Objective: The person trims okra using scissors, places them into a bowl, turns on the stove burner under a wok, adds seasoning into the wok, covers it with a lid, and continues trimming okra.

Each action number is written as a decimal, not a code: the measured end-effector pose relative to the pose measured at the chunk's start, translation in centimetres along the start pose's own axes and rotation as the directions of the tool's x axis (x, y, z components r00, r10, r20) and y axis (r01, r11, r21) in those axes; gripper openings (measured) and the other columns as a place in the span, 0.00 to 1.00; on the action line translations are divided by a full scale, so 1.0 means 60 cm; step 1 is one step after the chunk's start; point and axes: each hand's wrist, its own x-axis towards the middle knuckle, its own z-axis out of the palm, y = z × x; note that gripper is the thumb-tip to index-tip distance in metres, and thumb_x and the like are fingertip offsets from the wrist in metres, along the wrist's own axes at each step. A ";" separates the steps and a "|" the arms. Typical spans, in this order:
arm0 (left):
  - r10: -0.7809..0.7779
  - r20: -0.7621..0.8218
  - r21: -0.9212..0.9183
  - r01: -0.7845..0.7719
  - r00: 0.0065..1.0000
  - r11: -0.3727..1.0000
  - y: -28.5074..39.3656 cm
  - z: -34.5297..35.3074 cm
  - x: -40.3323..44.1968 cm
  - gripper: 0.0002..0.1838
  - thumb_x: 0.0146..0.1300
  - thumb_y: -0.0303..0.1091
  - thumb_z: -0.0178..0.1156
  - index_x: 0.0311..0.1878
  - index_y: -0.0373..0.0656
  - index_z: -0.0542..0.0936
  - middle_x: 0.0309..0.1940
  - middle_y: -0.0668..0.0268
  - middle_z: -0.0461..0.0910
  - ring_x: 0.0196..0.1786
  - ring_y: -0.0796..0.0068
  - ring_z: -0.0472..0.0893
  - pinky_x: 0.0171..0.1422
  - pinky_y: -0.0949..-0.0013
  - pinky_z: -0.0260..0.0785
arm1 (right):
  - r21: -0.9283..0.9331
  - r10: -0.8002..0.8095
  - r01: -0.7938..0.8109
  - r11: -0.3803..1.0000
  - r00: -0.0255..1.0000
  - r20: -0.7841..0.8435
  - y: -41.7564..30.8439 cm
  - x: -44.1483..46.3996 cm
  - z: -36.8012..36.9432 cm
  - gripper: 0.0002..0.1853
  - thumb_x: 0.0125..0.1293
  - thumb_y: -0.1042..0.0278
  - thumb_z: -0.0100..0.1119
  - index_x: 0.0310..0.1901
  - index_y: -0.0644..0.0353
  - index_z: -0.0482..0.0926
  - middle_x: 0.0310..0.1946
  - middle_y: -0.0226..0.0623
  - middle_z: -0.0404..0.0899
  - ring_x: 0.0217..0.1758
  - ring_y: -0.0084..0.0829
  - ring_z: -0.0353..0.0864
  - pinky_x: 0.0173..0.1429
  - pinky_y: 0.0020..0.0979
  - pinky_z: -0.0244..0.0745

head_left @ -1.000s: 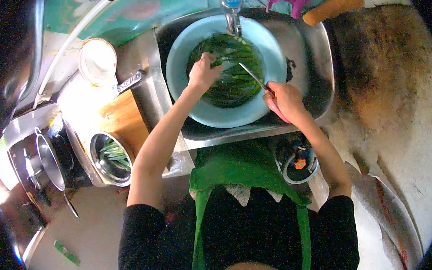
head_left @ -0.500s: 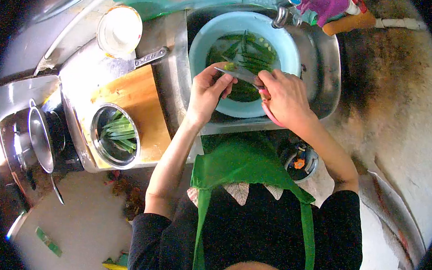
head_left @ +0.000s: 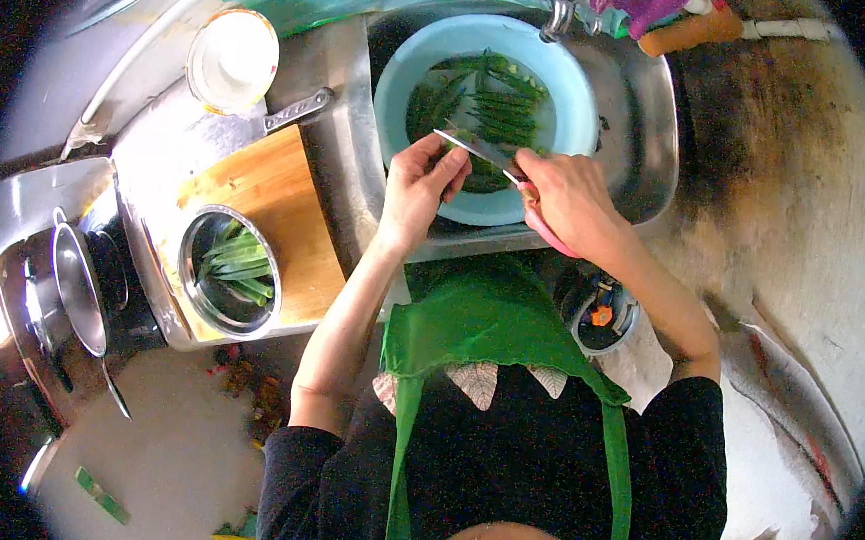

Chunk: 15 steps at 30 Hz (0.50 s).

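left fingers: thumb and forefinger of the left hand point(head_left: 414, 190) brought together, the others curled in behind; what sits between the tips is hidden, so i cannot tell what they grasp.
right fingers: the right hand point(head_left: 572, 205) is wrapped around the pink handle of the scissors point(head_left: 485, 154), grasping it firmly.
scissors: blades pointing across to the left hand, the tip just by the left fingertips; whether they touch is too small to tell.
green pods point(head_left: 505, 110): lying in water inside the blue basin, beyond the hands, several side by side near the middle.
blue basin point(head_left: 390, 81): set in the steel sink point(head_left: 646, 134), both hands above its near edge.
tap point(head_left: 556, 23): at the far side of the basin, by its rim.
purple cloth point(head_left: 647, 2): to the right of the tap, next to an orange-brown thing point(head_left: 692, 32).
wooden board point(head_left: 301, 216): on the counter left of the sink.
steel bowl point(head_left: 187, 278): on the near part of the board, holding cut green stalks point(head_left: 239, 262).
metal handle point(head_left: 299, 108): just beyond the board, beside the white bowl point(head_left: 232, 60).
pan point(head_left: 78, 285): far left, its long handle pointing toward the person.
green apron point(head_left: 499, 325): worn over a black top, below the sink's edge.
bucket point(head_left: 625, 334): right of the apron, an orange piece inside.
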 end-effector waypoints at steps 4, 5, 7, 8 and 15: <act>-0.076 -0.011 -0.050 0.075 0.997 0.996 -0.015 0.010 0.003 0.08 0.66 0.32 0.54 0.34 0.37 0.75 0.22 0.71 0.72 0.24 0.86 0.67 0.26 0.79 0.57 | 0.005 0.044 -0.045 0.999 0.991 0.128 0.015 -0.003 0.011 0.08 0.56 0.66 0.56 0.30 0.61 0.74 0.22 0.48 0.77 0.28 0.51 0.78 0.35 0.49 0.70; -0.079 -0.008 -0.047 0.078 0.997 0.996 -0.021 0.009 0.005 0.08 0.66 0.32 0.54 0.34 0.37 0.75 0.22 0.71 0.72 0.24 0.86 0.67 0.26 0.79 0.57 | 0.012 0.039 -0.041 0.999 0.990 0.138 0.020 -0.004 0.015 0.08 0.56 0.65 0.56 0.28 0.61 0.74 0.22 0.48 0.77 0.28 0.52 0.78 0.35 0.49 0.70; -0.128 0.025 -0.069 0.130 0.991 0.989 -0.035 0.005 0.014 0.08 0.66 0.32 0.53 0.33 0.37 0.75 0.22 0.71 0.72 0.24 0.85 0.67 0.26 0.78 0.57 | 0.029 0.052 -0.057 0.998 0.989 0.140 0.031 -0.006 0.022 0.08 0.56 0.65 0.56 0.28 0.61 0.75 0.22 0.48 0.77 0.28 0.51 0.78 0.35 0.49 0.70; -0.131 0.028 -0.067 0.132 0.991 0.989 -0.040 0.005 0.017 0.08 0.66 0.32 0.53 0.33 0.37 0.75 0.22 0.71 0.72 0.24 0.85 0.67 0.26 0.78 0.57 | 0.043 0.062 -0.069 0.997 0.988 0.145 0.037 -0.007 0.027 0.08 0.56 0.64 0.56 0.27 0.61 0.75 0.22 0.48 0.77 0.29 0.51 0.78 0.35 0.49 0.70; -0.184 0.042 -0.073 0.187 0.982 0.980 -0.062 0.009 0.026 0.08 0.66 0.30 0.53 0.35 0.36 0.75 0.23 0.70 0.73 0.24 0.83 0.68 0.27 0.77 0.58 | 0.061 0.030 -0.035 0.998 0.997 0.074 0.074 -0.011 0.066 0.09 0.54 0.66 0.55 0.21 0.58 0.72 0.17 0.45 0.74 0.24 0.49 0.77 0.30 0.46 0.68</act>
